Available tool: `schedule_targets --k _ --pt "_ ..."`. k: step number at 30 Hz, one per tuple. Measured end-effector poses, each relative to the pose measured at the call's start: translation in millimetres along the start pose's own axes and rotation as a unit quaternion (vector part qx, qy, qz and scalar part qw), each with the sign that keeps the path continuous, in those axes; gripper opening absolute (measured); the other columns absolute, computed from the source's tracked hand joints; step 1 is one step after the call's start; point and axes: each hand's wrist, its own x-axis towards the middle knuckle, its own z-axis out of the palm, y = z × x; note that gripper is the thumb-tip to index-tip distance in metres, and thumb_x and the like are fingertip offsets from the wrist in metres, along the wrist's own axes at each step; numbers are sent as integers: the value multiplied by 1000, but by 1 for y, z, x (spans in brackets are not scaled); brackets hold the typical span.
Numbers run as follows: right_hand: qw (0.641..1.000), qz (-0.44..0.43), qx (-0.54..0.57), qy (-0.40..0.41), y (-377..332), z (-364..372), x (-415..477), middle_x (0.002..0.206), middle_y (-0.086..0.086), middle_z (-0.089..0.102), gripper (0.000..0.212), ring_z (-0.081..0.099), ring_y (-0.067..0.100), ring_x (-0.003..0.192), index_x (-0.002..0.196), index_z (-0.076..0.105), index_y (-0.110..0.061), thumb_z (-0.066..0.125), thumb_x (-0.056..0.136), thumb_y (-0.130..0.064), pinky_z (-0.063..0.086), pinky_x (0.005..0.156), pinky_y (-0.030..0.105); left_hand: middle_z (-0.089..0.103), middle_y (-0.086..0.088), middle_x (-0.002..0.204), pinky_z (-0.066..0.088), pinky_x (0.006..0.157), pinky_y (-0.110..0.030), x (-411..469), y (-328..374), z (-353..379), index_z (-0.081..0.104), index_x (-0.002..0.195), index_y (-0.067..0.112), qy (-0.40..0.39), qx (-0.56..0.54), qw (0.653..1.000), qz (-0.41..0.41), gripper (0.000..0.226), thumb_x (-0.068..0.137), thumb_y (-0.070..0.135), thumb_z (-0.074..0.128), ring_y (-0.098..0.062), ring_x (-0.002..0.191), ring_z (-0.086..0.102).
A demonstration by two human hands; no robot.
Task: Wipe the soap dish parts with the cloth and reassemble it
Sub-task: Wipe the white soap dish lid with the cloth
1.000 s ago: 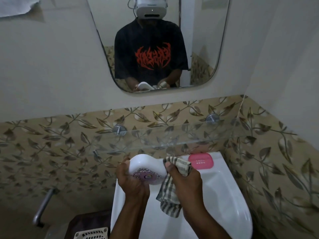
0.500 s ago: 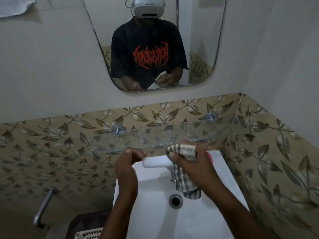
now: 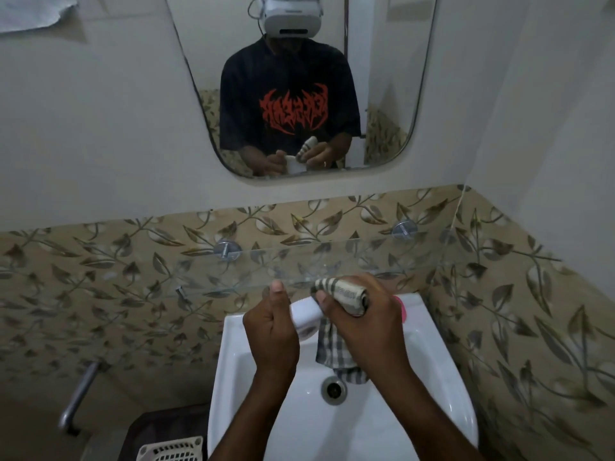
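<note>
White dish part (image 3: 306,316) is gripped by the left hand (image 3: 271,331), cloth (image 3: 336,347) clutched in the right hand (image 3: 362,324); pink piece (image 3: 401,309) mostly hidden behind it, glass shelf (image 3: 299,264) close by.

Both forearms bare, coming in from the bottom edge and converging: left forearm (image 3: 253,410) near upright, right forearm (image 3: 429,410) angled in from the right. Left hand (image 3: 271,331): back to the camera, fingers curled round the white soap dish part (image 3: 304,316), thumb straight and pointing away. Right hand (image 3: 362,321): knuckles up, fingers wrapped round the bunched cloth (image 3: 346,294), thumb pressing it to the part's end. Hands just beside each other
</note>
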Motion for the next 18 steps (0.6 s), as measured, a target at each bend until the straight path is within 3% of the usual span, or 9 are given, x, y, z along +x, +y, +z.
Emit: schedule_targets --k 3,7,11,13,15,18 --pt "999 49 14 14 2 -5 2 82 -12 66 18 60 -10 80 83 65 -27 81 77 -20 41 67 0 46 -12 48 32 42 -31 -4 3 0 46 56 -3 6 6 1000 -12 57 96 37 44 -13 44 45" --pt "998 -52 -47 6 -4 3 -11 88 -10 62 26 58 -10 81 93 70 -23 82 72 -15 42 73 0 38 4 43 26 40 -29 -4 4 2 38 49 12 -2 51 999 1 56 96 42 41 -9 40 36" --pt "995 -85 -55 3 -7 7 -18 91 -12 61 26 58 -12 85 97 71 -23 81 73 -20 44 75 1 38 -2 42 27 40 -28 -4 6 3 39 49 5 0 28 1000 5 60 95 45 41 -7 39 36" --pt "999 -19 -7 34 -8 1 -13 89 -13 65 24 61 -11 86 89 68 -27 82 74 -15 43 74 0 41 -3 47 32 42 -25 -6 10 2 42 53 6 15 -30 999 -41 55 95 43 44 -9 44 43" --pt "987 127 89 33 -9 -5 -7 86 -13 70 17 66 -4 83 83 66 -30 80 77 -23 48 71 6 46 1 50 39 45 -22 -7 15 1 45 58 8 38 -108 988 -104 49 98 36 43 -11 50 50" --pt "915 324 240 -16 -7 -5 -9 84 -6 76 15 72 11 83 91 68 -25 76 79 -30 56 73 25 54 6 53 45 48 -19 -5 21 1 56 63 13 79 -220 958 -163 47 104 25 38 -6 53 54"
